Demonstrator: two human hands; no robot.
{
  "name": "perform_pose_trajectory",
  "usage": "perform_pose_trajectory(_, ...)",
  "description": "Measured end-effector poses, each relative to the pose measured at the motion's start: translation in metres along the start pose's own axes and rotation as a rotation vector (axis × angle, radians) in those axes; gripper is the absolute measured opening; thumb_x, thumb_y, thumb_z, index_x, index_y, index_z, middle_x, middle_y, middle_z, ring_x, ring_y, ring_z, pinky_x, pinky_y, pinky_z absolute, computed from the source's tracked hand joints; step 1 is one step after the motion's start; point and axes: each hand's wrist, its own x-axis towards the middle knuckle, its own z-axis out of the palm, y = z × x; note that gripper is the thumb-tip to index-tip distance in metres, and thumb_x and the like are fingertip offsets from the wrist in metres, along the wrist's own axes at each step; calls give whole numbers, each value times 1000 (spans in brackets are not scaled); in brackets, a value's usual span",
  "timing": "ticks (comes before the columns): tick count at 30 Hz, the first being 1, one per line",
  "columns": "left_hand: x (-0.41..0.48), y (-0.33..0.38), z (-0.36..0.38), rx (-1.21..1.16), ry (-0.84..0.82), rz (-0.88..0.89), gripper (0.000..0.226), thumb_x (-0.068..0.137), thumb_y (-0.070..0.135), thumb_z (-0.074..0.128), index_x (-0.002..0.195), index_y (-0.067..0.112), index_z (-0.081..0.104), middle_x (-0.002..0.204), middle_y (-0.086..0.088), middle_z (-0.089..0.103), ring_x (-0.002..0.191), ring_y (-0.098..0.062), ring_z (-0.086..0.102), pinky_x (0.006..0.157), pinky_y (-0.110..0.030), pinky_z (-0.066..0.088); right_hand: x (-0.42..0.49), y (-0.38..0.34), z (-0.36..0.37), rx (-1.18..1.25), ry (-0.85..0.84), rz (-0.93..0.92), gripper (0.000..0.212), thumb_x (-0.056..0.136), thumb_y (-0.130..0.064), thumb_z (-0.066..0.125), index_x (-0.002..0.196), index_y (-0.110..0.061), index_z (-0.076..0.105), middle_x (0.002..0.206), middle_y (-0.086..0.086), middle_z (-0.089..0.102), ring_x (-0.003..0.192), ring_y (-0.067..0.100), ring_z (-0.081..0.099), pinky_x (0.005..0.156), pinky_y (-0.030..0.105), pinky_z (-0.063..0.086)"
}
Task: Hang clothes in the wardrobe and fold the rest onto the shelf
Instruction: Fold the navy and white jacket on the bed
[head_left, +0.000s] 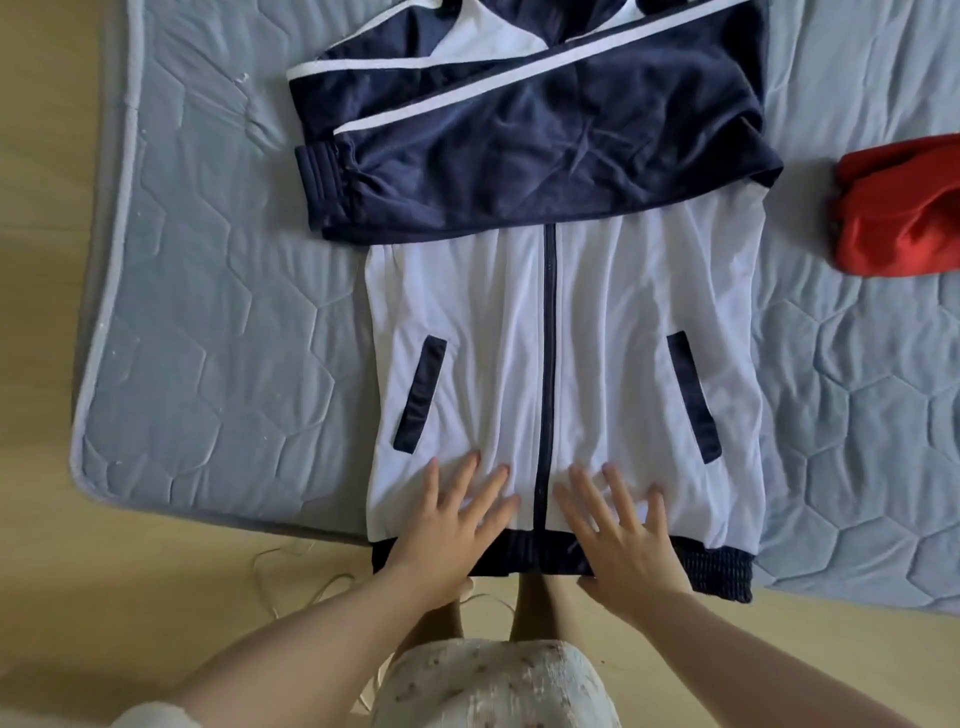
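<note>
White and dark blue, the jacket (623, 312) is lying flat on the grey quilted mattress (208, 312), front side up, with its dark zipper (549, 364) running straight down the middle. Its dark blue sleeves (519, 156) are lying folded across the top part, with white stripes showing on them. Two dark blue pocket strips (421, 392) are sitting on the white part, one on each side of the zipper. The dark stretchy band (717, 569) at the bottom of the jacket is hanging a little over the near edge of the mattress. Both hands are resting flat on the white cloth near the bottom. The left hand (452, 525) is lying just left of the zipper with its fingers straight and spread, holding nothing. The right hand (618, 530) is lying just right of the zipper, fingers spread wide too, pressing down and gripping nothing. A red piece of clothing (904, 208) is sitting on the mattress well off to the right, apart from the jacket. A thin pale cord (291, 566) is curling on the wooden floor (52, 519) near the person's legs. The person is wearing a light skirt (493, 686) with a small pattern.
</note>
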Motion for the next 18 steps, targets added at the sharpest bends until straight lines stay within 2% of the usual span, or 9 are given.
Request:
perform_pose_trajectory(1, 3, 0, 1, 26, -23, -21, 104, 87, 48, 54, 141, 16, -28, 144, -14, -42, 124, -47, -38, 101, -69, -11, 2, -2, 1, -45, -25, 22, 103, 48, -52, 84, 138, -20, 45, 144, 10, 44, 125, 41, 47, 83, 65, 45)
perform_pose_trajectory(2, 5, 1, 1, 45, -33, -41, 101, 89, 41, 54, 140, 15, -30, 146, -14, -38, 125, -48, -36, 102, -69, -8, 4, -3, 4, -78, -20, 21, 101, 67, -48, 75, 147, -21, 20, 154, 9, 25, 134, 42, 33, 91, 67, 38)
perform_pose_trajectory(4, 9, 5, 0, 43, -41, -73, 95, 92, 34, 50, 140, 14, -29, 149, -16, -32, 134, -48, -25, 104, -69, -2, 10, -1, 17, -104, -4, 2, 93, 92, -33, 51, 139, -15, -27, 154, 14, -18, 139, 46, 2, 100, 70, 21)
perform_pose_trajectory(6, 11, 8, 0, 41, -40, -86, 93, 93, 34, 49, 142, 12, -26, 148, -19, -33, 136, -49, -19, 104, -69, 2, 12, -2, 23, -111, -27, 13, 91, 97, -25, 42, 129, -11, -42, 142, 17, -40, 137, 48, -10, 100, 72, 14)
perform_pose_trajectory(9, 15, 10, -9, -9, -43, -67, 76, 96, 28, 43, 147, 11, -9, 152, -21, -21, 137, -50, -12, 107, -67, 7, 13, -7, 22, -107, -73, 42, 95, 96, -31, 43, 127, -9, -44, 142, 18, -42, 137, 47, -15, 99, 74, 12)
perform_pose_trajectory(12, 17, 1, -21, -114, -28, -32, 54, 96, 16, 35, 145, 12, 12, 155, -19, -4, 140, -45, -2, 110, -62, 12, 13, -14, 22, -75, -104, 74, 104, 90, -45, 51, 136, -9, -35, 138, 15, -46, 137, 46, -17, 98, 74, 13)
perform_pose_trajectory(14, 16, -9, -26, -151, -16, -6, 50, 94, 10, 34, 142, 13, 21, 155, -14, 2, 141, -39, 3, 111, -55, 16, 12, -19, 17, -61, -73, 107, 92, 92, -33, 48, 143, -12, -26, 145, 14, -36, 139, 45, -9, 99, 70, 20)
perform_pose_trajectory(16, 15, -18, -32, -193, -44, 22, 53, 92, 4, 38, 143, 16, 26, 156, -8, 6, 143, -31, 6, 111, -47, 19, 11, -21, 10, -20, -77, 122, 80, 92, -18, 43, 147, -13, -15, 155, 13, -18, 140, 45, -1, 101, 64, 28)
perform_pose_trajectory(18, 11, -26, -42, -283, -90, 27, 57, 91, -2, 38, 143, 20, 30, 156, -1, 10, 141, -25, 16, 105, -39, 28, 7, -20, 2, 54, -111, 111, 72, 92, -8, 40, 149, -17, -4, 157, 10, -11, 142, 41, 1, 101, 55, 33)
